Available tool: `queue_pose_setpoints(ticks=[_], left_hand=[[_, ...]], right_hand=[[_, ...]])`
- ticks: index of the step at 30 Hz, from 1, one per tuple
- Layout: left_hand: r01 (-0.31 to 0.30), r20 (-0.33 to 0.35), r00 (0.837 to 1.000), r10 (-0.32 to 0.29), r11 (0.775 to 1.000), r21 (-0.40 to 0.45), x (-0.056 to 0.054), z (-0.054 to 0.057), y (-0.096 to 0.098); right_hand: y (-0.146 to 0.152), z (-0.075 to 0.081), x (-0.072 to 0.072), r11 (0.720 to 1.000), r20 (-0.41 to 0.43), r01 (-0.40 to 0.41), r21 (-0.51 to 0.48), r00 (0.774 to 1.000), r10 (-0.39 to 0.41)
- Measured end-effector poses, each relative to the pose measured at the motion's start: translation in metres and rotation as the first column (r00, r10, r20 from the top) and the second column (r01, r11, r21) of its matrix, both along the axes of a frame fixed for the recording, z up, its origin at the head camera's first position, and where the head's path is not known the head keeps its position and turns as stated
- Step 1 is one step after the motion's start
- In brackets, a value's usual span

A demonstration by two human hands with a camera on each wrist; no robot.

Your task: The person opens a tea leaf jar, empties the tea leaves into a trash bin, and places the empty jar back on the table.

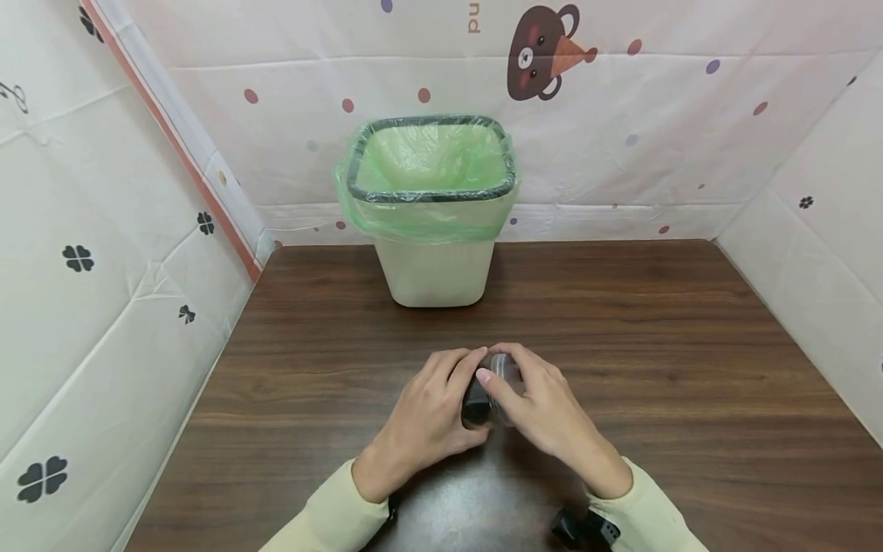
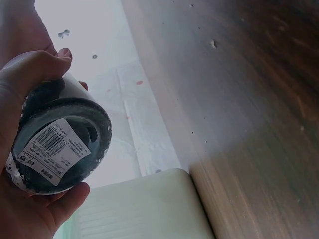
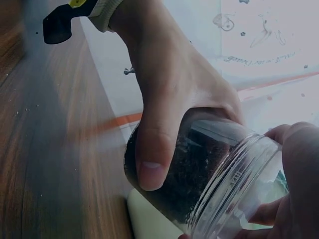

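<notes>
A cylindrical jar lies tilted between both hands, just above the table in the head view. Its dark body (image 3: 199, 164) meets a clear, ridged end (image 3: 234, 184). My left hand (image 1: 429, 410) grips the dark body, thumb on one side and fingers on the other. Around the clear end curls my right hand (image 1: 548, 406), partly hiding it. A white barcode label (image 2: 50, 149) is stuck on the dark round base, which faces the left wrist camera. Whether the clear part is a separate lid, I cannot tell.
Behind the hands a pale waste bin (image 1: 438, 272) stands at the table's back edge, lined with a green bag (image 1: 428, 222). Printed white sheets (image 1: 297, 130) hang at the back and both sides of the brown wooden table (image 1: 621, 322).
</notes>
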State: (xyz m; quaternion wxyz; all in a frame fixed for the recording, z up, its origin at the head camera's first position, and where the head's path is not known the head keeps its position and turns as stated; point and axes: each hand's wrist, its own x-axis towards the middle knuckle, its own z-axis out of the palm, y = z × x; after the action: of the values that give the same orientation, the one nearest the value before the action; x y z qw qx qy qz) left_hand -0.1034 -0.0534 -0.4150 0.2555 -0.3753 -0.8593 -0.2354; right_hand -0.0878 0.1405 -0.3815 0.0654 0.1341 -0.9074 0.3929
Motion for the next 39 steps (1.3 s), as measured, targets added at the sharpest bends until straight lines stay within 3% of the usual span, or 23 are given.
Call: queue_pose_setpoints(ticks=[6, 14, 27, 33, 39], left_hand=[[0.023, 0.080, 0.997, -0.023, 1.000, 0.006, 0.000, 0.001, 0.001], [0.054, 0.229, 0.971, -0.062, 0.998, 0.044, 0.000, 0.006, 0.001], [0.043, 0.316, 0.947, -0.063, 0.997, 0.068, 0.003, 0.009, 0.000], [0.059, 0.365, 0.927, -0.085, 0.995, 0.082, 0.006, 0.011, -0.001], [0.060, 0.415, 0.906, -0.089, 0.995, 0.083, 0.007, 0.014, -0.002]], right_hand=[[0.001, -0.002, 0.002, 1.000, -0.073, -0.017, 0.021, 0.997, 0.018], [0.001, -0.002, 0.003, 0.999, -0.175, -0.025, 0.040, 0.984, 0.031], [0.001, -0.003, 0.004, 0.997, -0.269, -0.059, 0.042, 0.961, 0.068], [0.002, -0.004, 0.005, 0.995, -0.313, -0.097, 0.034, 0.944, 0.103], [0.003, -0.003, 0.006, 0.991, -0.302, -0.133, 0.032, 0.943, 0.136]])
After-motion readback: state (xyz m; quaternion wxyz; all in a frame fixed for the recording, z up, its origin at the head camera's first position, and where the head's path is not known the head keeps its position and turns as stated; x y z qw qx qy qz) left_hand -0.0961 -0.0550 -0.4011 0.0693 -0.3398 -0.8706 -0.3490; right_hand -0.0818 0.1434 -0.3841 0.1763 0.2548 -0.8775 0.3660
